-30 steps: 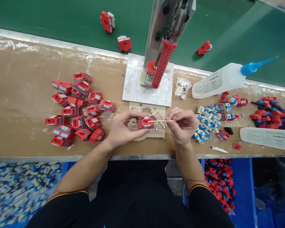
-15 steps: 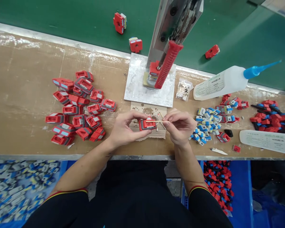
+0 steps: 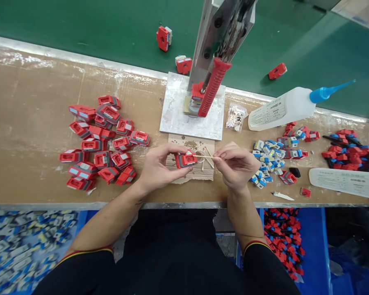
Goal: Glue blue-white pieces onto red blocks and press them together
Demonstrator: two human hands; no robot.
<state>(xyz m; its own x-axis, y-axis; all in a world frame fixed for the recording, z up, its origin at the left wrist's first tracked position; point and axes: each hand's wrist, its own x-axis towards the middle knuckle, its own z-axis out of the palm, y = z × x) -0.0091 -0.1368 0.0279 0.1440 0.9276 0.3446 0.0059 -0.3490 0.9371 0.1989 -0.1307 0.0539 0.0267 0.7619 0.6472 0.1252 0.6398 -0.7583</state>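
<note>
My left hand [image 3: 160, 166] grips a red toy vehicle part [image 3: 184, 159] by its far and near sides, thumb nearest me. In my right hand [image 3: 238, 166] a thin cotton swab [image 3: 204, 156] is pinched between thumb and fingertips. Its left end meets the right side of the red part; whether it touches cannot be told. Beneath both hands lies a stained piece of cardboard [image 3: 190, 179] with several loose swabs [image 3: 207, 164] on it. A bag of cotton swabs [image 3: 236, 117] lies beyond my right hand.
A press with a red handle [image 3: 213, 88] stands on a metal plate [image 3: 175, 110]. Red-grey parts [image 3: 103, 157] are piled left, blue-white parts [image 3: 267, 159] right. One glue bottle [image 3: 279, 108] leans behind them; another bottle [image 3: 344, 181] lies right. Red parts [image 3: 277, 71] sit on the green surface [image 3: 110, 32].
My right hand has drawn slightly right, and the swab's end has shifted from over the part's middle to its right side. Parts on the green surface have moved right relative to the bench.
</note>
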